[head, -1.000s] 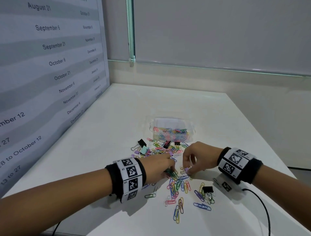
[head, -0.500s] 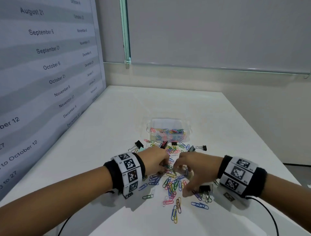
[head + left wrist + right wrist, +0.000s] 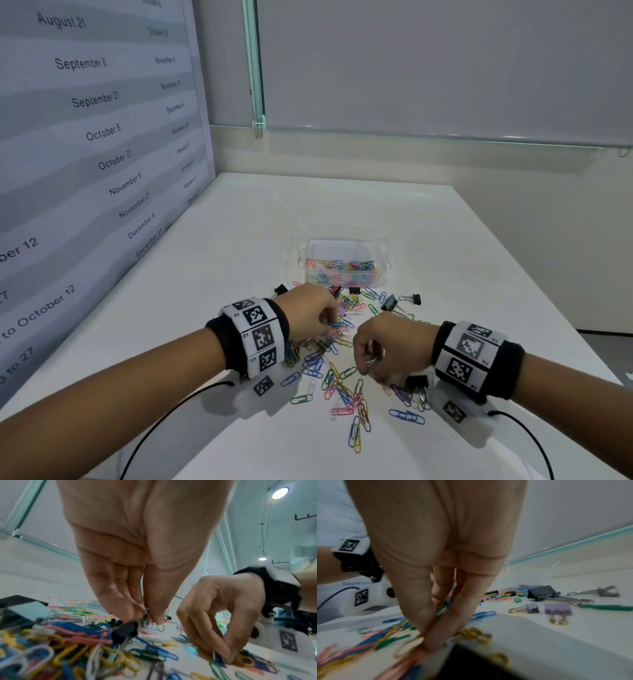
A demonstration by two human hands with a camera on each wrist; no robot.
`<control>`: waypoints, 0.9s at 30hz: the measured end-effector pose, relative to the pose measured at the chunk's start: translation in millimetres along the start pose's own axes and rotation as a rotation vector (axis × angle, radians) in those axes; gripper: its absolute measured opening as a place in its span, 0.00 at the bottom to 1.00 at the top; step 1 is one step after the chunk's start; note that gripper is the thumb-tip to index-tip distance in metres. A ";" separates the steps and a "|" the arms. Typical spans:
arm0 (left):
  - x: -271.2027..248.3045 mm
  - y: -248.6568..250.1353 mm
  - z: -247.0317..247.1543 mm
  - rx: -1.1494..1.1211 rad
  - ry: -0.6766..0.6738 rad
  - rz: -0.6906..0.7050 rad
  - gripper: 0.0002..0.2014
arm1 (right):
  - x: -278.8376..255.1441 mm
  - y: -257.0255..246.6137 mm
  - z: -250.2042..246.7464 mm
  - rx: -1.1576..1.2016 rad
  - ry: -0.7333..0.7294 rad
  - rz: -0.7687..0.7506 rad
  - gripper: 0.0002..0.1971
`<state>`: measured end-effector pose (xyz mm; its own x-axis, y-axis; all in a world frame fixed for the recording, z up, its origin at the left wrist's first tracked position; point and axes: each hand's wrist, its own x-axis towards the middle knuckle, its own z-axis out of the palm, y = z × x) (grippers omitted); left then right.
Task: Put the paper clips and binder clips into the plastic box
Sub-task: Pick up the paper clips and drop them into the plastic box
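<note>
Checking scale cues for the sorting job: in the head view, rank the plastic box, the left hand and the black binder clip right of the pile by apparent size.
1. plastic box, though it sits farther away
2. left hand, nearly as large but nearer the camera, so true order is unsure
3. black binder clip, clearly smallest

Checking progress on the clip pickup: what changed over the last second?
The right hand drew back toward the person and now pinches paper clips at the near end of the scatter. The left hand still gathers clips mid-pile. The plastic box stayed put, partly filled.
</note>
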<state>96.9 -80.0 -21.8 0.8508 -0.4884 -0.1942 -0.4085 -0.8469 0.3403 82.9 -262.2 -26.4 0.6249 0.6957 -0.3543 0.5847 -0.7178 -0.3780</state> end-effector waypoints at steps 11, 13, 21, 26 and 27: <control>45.3 -22.6 -42.0 -0.422 0.297 -0.165 0.05 | 27.9 29.3 -71.4 0.219 0.406 0.190 0.09; 55.4 -26.0 -46.7 -0.472 0.339 -0.188 0.08 | 40.4 37.6 -83.8 0.319 0.520 0.208 0.08; 70.0 -35.3 -46.3 -0.585 0.358 -0.240 0.14 | 72.3 49.4 -88.0 0.290 0.612 0.306 0.16; 50.5 -31.0 -44.3 -0.376 0.220 -0.154 0.09 | 60.9 31.9 -74.7 0.161 0.582 0.185 0.14; 45.6 -29.8 -42.9 -0.290 0.170 -0.130 0.09 | 58.0 29.0 -71.1 0.136 0.572 0.163 0.11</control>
<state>162.1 -68.1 -1.3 0.9423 -0.3176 -0.1058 -0.2027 -0.7929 0.5747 172.9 -244.8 2.9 0.9017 0.4239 0.0849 0.4103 -0.7774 -0.4768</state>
